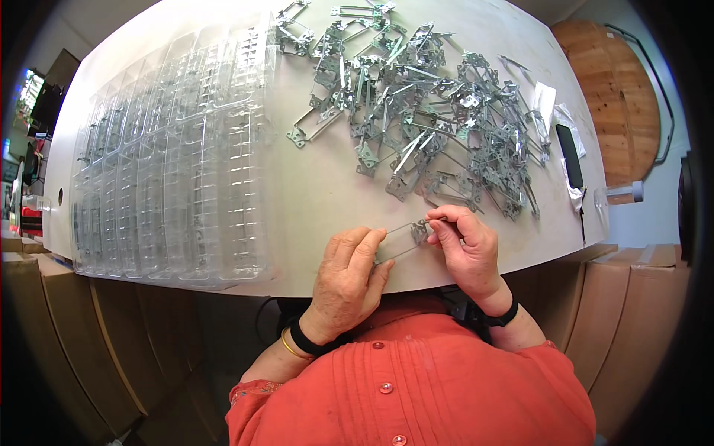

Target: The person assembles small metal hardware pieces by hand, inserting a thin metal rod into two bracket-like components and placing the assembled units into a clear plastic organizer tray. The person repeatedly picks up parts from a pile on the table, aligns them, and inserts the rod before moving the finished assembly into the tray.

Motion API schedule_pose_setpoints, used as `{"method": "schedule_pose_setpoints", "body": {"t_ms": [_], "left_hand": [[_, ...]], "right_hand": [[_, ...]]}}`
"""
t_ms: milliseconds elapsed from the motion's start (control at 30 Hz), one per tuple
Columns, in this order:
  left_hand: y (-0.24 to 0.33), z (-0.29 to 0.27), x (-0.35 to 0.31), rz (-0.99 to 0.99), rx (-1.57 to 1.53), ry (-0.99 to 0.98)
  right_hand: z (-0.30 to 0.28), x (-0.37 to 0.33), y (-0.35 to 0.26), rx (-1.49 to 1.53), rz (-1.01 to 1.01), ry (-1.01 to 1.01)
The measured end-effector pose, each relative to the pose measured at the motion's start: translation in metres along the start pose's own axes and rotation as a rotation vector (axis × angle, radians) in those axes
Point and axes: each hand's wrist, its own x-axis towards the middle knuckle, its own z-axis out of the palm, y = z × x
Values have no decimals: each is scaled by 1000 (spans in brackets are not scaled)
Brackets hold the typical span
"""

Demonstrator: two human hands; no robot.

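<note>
Close to the table's near edge, both my hands hold one small metal bracket frame [419, 232] with thin parallel rods. My left hand [346, 276] closes its fingers on the rod end at the left. With thumb and forefinger, my right hand [467, 245] pinches the plated end at the right. Just beyond my hands lies a large tangled heap of similar metal bracket frames [416, 97]. Part of the held piece is hidden behind my fingertips.
Clear plastic trays [171, 163] with rows of compartments cover the table's left side. A dark phone [570, 156] and crumpled white paper [544, 100] lie at the right. Cardboard boxes [632, 320] stand below on both sides. A round wooden board [606, 97] is beyond the right edge.
</note>
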Motion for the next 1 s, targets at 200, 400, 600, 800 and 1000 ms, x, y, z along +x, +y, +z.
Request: {"method": "schedule_pose_setpoints", "body": {"t_ms": [200, 400, 600, 800, 1000], "left_hand": [[-1, 0, 1, 3, -7, -11], [-1, 0, 1, 0, -16, -14], [0, -2, 1, -13, -21, -37], [0, -2, 0, -23, -19, -50], [-1, -2, 0, -14, -14, -47]], "right_hand": [[2, 0, 5, -20, -5, 2], [3, 0, 5, -34, 8, 3], [2, 0, 6, -45, 11, -5], [4, 0, 4, -37, 16, 12], [3, -1, 9, -57, 25, 9]]}}
